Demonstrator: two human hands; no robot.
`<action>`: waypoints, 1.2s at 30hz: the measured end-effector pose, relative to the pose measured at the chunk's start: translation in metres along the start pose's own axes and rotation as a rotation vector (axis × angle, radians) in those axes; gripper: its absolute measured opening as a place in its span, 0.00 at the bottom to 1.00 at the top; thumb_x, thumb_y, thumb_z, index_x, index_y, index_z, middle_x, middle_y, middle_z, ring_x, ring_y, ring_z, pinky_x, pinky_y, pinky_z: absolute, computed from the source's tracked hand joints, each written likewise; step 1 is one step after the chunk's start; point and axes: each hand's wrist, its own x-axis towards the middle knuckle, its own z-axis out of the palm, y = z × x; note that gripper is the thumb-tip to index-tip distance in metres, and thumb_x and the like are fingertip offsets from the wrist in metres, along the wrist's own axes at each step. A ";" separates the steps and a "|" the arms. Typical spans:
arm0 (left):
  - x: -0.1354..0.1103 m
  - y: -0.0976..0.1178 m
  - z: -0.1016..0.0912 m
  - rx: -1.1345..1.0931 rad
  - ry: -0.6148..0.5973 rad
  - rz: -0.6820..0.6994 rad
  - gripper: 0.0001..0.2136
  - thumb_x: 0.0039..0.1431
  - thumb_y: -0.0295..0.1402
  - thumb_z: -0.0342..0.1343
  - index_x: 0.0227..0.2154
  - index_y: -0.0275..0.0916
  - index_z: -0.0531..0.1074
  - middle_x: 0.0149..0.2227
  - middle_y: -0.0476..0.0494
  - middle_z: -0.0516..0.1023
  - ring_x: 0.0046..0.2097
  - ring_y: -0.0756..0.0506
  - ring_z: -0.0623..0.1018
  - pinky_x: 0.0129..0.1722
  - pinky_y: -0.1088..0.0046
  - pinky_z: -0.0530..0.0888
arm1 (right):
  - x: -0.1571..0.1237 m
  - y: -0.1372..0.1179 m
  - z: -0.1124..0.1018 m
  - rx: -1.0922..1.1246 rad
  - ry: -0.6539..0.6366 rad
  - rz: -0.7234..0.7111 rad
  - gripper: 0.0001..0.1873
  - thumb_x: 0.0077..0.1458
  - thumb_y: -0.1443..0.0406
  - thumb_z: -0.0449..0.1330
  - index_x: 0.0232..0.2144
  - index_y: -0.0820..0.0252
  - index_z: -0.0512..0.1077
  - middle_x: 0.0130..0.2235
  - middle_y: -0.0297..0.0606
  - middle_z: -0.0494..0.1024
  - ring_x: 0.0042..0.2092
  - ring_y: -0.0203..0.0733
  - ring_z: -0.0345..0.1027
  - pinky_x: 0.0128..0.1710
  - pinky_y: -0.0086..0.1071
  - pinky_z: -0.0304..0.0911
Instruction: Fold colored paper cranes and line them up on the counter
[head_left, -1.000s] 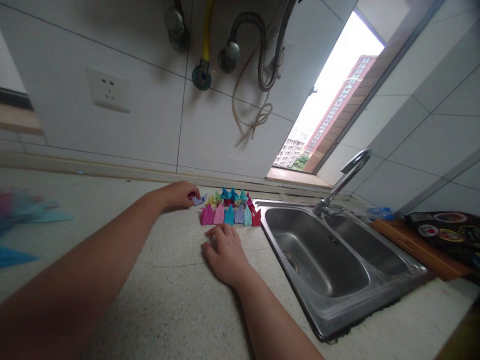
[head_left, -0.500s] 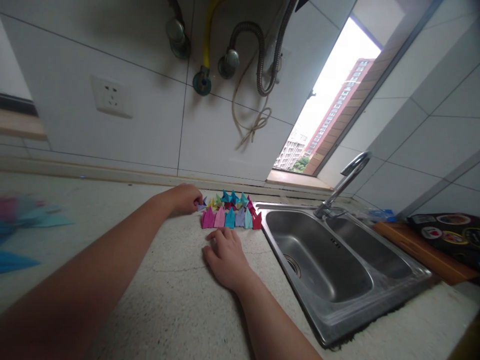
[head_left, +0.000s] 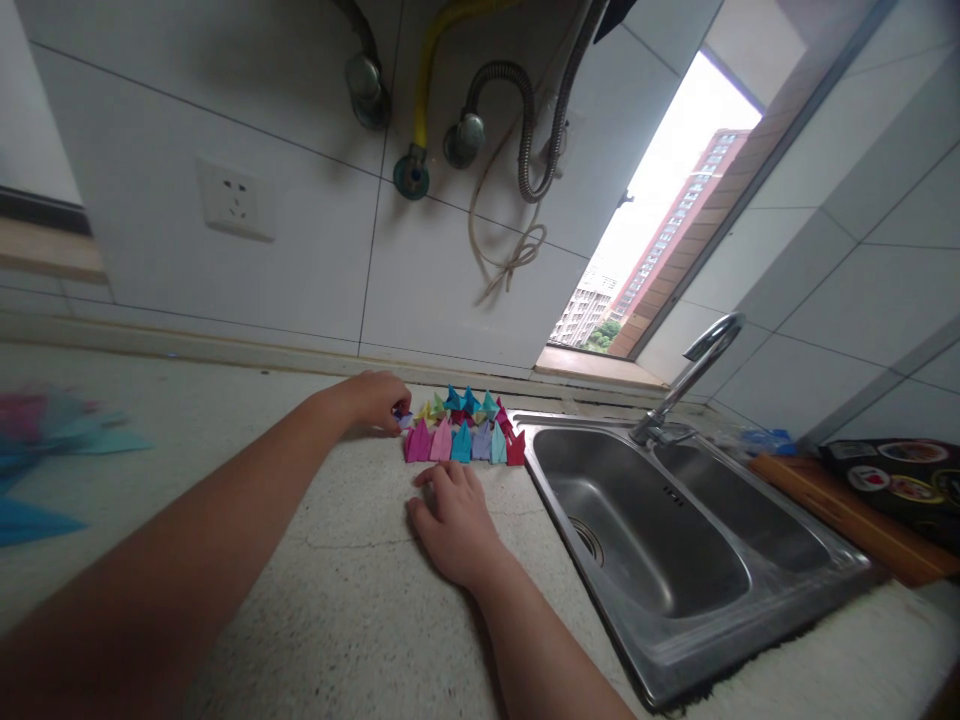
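Observation:
Several folded paper pieces stand grouped on the speckled counter beside the sink. Their front row runs from a magenta folded paper piece [head_left: 418,442] through pink, blue, lilac and pale aqua to a red one [head_left: 516,449]. Behind them are yellow-green pieces and blue folded paper pieces [head_left: 469,400]. At the group's left end, my left hand [head_left: 377,403] is closed on a small purple folded paper piece [head_left: 405,420], partly hidden by the fingers. My right hand [head_left: 450,515] rests palm down on the counter, fingers apart, its fingertips just in front of the row and holding nothing.
To the right is a double steel sink [head_left: 600,640] with a tap [head_left: 694,370]. More folded paper [head_left: 60,430], blurred, lies at the far left. A wooden board [head_left: 840,510] sits beyond the sink. Pipes and a socket [head_left: 236,202] are on the tiled wall.
The view has shifted slightly. My left hand stays at the left end of the group, its fingers a little closer around the purple piece. My right hand has stayed in place.

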 end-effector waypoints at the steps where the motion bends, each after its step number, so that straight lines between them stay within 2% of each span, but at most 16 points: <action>1: -0.002 -0.001 -0.001 -0.032 -0.009 -0.007 0.19 0.41 0.42 0.65 0.39 0.42 0.78 0.38 0.42 0.78 0.39 0.42 0.75 0.35 0.70 0.67 | 0.000 0.000 0.000 0.001 0.001 0.000 0.11 0.59 0.61 0.58 0.44 0.54 0.70 0.47 0.41 0.70 0.52 0.48 0.61 0.54 0.43 0.55; 5: -0.011 -0.013 -0.006 -0.162 -0.069 -0.112 0.37 0.32 0.39 0.69 0.52 0.42 0.71 0.51 0.40 0.73 0.47 0.40 0.74 0.42 0.71 0.70 | 0.001 -0.001 -0.001 0.003 0.000 0.003 0.10 0.59 0.62 0.58 0.44 0.55 0.70 0.47 0.41 0.70 0.52 0.48 0.61 0.54 0.43 0.55; 7: -0.016 -0.021 -0.005 -0.229 -0.118 -0.187 0.42 0.30 0.39 0.69 0.56 0.44 0.66 0.52 0.40 0.71 0.48 0.40 0.74 0.42 0.70 0.70 | 0.001 -0.001 -0.001 0.002 -0.003 0.004 0.11 0.59 0.62 0.58 0.44 0.55 0.70 0.47 0.41 0.70 0.52 0.47 0.61 0.54 0.43 0.55; 9: -0.018 -0.029 -0.001 -0.303 -0.153 -0.228 0.40 0.32 0.39 0.68 0.56 0.43 0.66 0.49 0.42 0.73 0.45 0.41 0.75 0.39 0.71 0.71 | 0.001 -0.001 -0.001 0.000 -0.004 0.004 0.11 0.59 0.62 0.58 0.44 0.55 0.70 0.47 0.41 0.70 0.52 0.47 0.61 0.54 0.43 0.55; 11: -0.019 -0.034 0.005 -0.365 -0.159 -0.224 0.34 0.35 0.38 0.66 0.51 0.42 0.70 0.45 0.44 0.76 0.41 0.43 0.75 0.36 0.72 0.70 | 0.001 -0.001 -0.001 -0.002 -0.005 0.005 0.11 0.59 0.62 0.58 0.44 0.55 0.70 0.47 0.41 0.70 0.52 0.47 0.61 0.55 0.43 0.54; 16: -0.016 -0.043 0.017 -0.457 -0.095 -0.193 0.24 0.38 0.39 0.64 0.43 0.39 0.75 0.37 0.46 0.79 0.36 0.45 0.75 0.32 0.74 0.68 | 0.000 -0.001 -0.001 0.005 -0.005 0.008 0.11 0.59 0.62 0.58 0.44 0.55 0.70 0.48 0.41 0.70 0.52 0.48 0.61 0.55 0.43 0.55; 21: -0.011 -0.060 0.020 -0.464 -0.060 -0.167 0.17 0.43 0.30 0.56 0.39 0.41 0.77 0.37 0.47 0.81 0.37 0.46 0.77 0.33 0.76 0.69 | 0.001 -0.001 -0.001 0.013 -0.008 0.009 0.11 0.59 0.62 0.58 0.44 0.55 0.70 0.47 0.41 0.70 0.52 0.48 0.61 0.55 0.43 0.54; 25: -0.006 -0.067 0.019 -0.476 0.016 -0.106 0.13 0.46 0.31 0.54 0.35 0.39 0.77 0.36 0.46 0.81 0.38 0.46 0.78 0.38 0.76 0.70 | 0.001 0.000 -0.001 0.015 -0.005 0.008 0.11 0.59 0.62 0.58 0.44 0.55 0.70 0.47 0.41 0.70 0.52 0.48 0.61 0.55 0.43 0.54; 29: -0.006 -0.065 0.018 -0.485 0.065 -0.113 0.14 0.47 0.36 0.55 0.37 0.38 0.77 0.33 0.46 0.80 0.35 0.46 0.76 0.35 0.75 0.69 | 0.000 0.000 -0.001 0.018 -0.002 0.007 0.11 0.59 0.62 0.58 0.44 0.55 0.70 0.47 0.41 0.70 0.52 0.48 0.61 0.55 0.43 0.54; 32: -0.010 -0.062 0.019 -0.508 -0.010 -0.208 0.20 0.45 0.41 0.58 0.42 0.38 0.76 0.29 0.47 0.77 0.30 0.47 0.74 0.29 0.75 0.64 | 0.000 0.000 -0.001 0.016 -0.005 0.008 0.11 0.59 0.62 0.58 0.44 0.55 0.70 0.48 0.41 0.70 0.52 0.48 0.61 0.55 0.43 0.54; 36: -0.016 -0.059 0.020 -0.466 -0.095 -0.304 0.18 0.43 0.45 0.59 0.35 0.38 0.77 0.27 0.46 0.76 0.28 0.47 0.72 0.26 0.74 0.61 | 0.001 0.000 0.000 0.006 -0.004 0.004 0.11 0.58 0.62 0.58 0.45 0.55 0.70 0.48 0.41 0.70 0.53 0.48 0.61 0.55 0.43 0.54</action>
